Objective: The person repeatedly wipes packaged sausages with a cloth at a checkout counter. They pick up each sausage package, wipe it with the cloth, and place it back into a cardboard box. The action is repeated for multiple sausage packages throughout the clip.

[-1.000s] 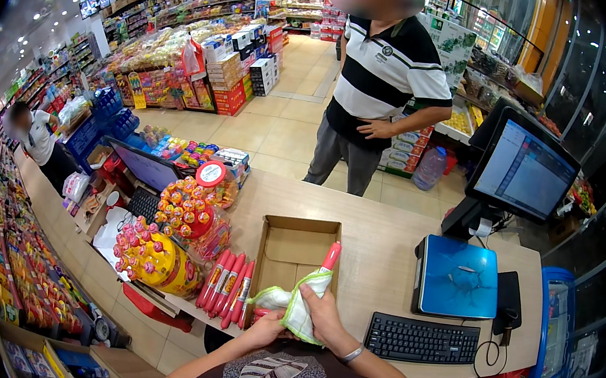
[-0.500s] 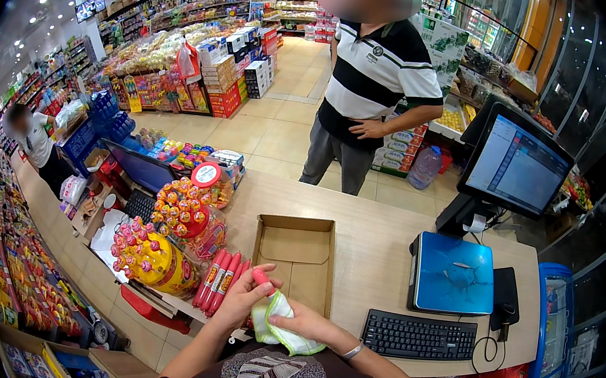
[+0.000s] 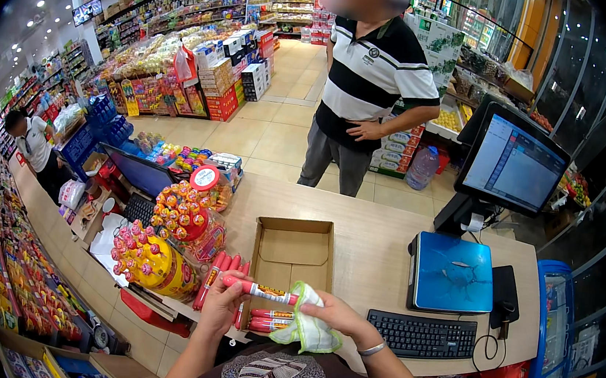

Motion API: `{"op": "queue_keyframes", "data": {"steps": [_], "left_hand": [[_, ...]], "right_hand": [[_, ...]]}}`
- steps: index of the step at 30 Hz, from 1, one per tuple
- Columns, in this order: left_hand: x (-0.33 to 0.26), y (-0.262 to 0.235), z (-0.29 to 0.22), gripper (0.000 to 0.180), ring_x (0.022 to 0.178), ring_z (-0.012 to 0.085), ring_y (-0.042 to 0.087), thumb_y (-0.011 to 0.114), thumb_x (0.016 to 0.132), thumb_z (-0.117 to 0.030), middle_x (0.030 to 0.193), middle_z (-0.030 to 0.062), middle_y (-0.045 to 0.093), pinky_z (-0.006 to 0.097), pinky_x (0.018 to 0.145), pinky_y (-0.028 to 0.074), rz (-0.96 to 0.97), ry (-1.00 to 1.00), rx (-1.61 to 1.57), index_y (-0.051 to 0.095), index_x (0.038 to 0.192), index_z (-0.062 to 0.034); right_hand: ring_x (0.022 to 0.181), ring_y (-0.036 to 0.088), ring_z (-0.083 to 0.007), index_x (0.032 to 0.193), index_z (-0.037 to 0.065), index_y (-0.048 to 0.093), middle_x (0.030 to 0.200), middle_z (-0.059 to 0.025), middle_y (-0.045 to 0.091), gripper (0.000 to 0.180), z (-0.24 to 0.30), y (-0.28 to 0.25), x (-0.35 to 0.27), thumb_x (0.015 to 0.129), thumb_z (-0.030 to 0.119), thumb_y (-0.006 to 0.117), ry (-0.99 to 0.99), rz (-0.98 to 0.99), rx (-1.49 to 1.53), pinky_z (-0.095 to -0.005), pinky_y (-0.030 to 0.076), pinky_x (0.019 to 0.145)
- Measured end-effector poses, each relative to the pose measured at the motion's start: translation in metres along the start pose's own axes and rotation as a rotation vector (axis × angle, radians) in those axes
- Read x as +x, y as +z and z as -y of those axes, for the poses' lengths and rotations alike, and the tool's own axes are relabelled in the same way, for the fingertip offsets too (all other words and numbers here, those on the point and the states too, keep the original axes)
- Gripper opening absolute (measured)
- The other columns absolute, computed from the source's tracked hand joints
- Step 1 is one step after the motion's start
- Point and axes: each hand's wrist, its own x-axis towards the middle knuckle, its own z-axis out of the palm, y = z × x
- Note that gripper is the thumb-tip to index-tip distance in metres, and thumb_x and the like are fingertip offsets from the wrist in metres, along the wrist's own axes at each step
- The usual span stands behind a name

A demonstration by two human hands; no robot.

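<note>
Stick (image 3: 270, 292), long, slim and round, in glossy pink-red wrapping, held crosswise above the near end of an open brown cardboard box (image 3: 293, 251), with the left tip past that box's left wall. Probably light and firm with slight give, a little slippery on the smooth wrapper; likely to dent if squeezed hard mid-length. Best taken lightly near both ends, with cloth for friction. Looks straight and unbroken, with a pale printed band along the middle. At the left end, bare left hand (image 3: 223, 299) in a closed fingertip pinch; at the other, right hand (image 3: 338, 314) gripping through a white cloth with lime-green edging (image 3: 310, 331). Inside the box, at the near end: matching pink-red sticks (image 3: 270, 321). Just left of the box: similar wrapped sticks (image 3: 209, 279), then a round yellow lollipop tub (image 3: 174, 273). Right of the box: a black keyboard (image 3: 420, 336), with a glossy blue rectangular unit (image 3: 451, 273) beyond.
</note>
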Motion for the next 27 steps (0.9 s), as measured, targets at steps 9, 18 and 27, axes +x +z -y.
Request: {"op": "queue_keyframes", "data": {"steps": [9, 18, 27], "left_hand": [[-0.018, -0.027, 0.003, 0.032, 0.08, 0.0072, 0.057, 0.064, 0.089, -0.017, 0.097, 0.0032, 0.062, 0.021, 0.068, 0.047, 0.341, -0.361, 0.373, 0.055, 0.117, -0.0024], [-0.034, -0.006, 0.01, 0.04, 0.066, 0.0057, 0.045, 0.053, 0.096, -0.019, 0.08, -0.0012, 0.051, 0.02, 0.058, 0.038, 0.523, -0.499, 0.559, 0.047, 0.131, -0.0008], [-0.03, -0.024, 0.014, 0.036, 0.061, 0.011, 0.054, 0.053, 0.093, -0.02, 0.074, 0.0031, 0.057, 0.023, 0.056, 0.044, 0.333, -0.292, 0.493, 0.054, 0.12, 0.0043]], "right_hand": [[0.081, 0.058, -0.007, 0.114, 0.001, 0.058, 0.094, -0.0014, 0.064, 0.037, 0.01, -0.009, -0.009, 0.092, 0.031, 0.06, -0.105, -0.177, -0.092, -0.0251, 0.048, 0.073], [0.069, 0.062, -0.0184, 0.1, 0.002, 0.065, 0.078, -0.0147, 0.066, 0.039, 0.018, -0.018, -0.012, 0.093, 0.04, 0.054, -0.126, -0.35, -0.609, -0.031, 0.049, 0.067], [0.076, 0.063, -0.0143, 0.111, 0.001, 0.057, 0.093, -0.0062, 0.066, 0.044, -0.008, -0.067, -0.004, 0.095, 0.041, 0.052, -0.392, -0.615, 0.324, -0.0267, 0.05, 0.069]]}}
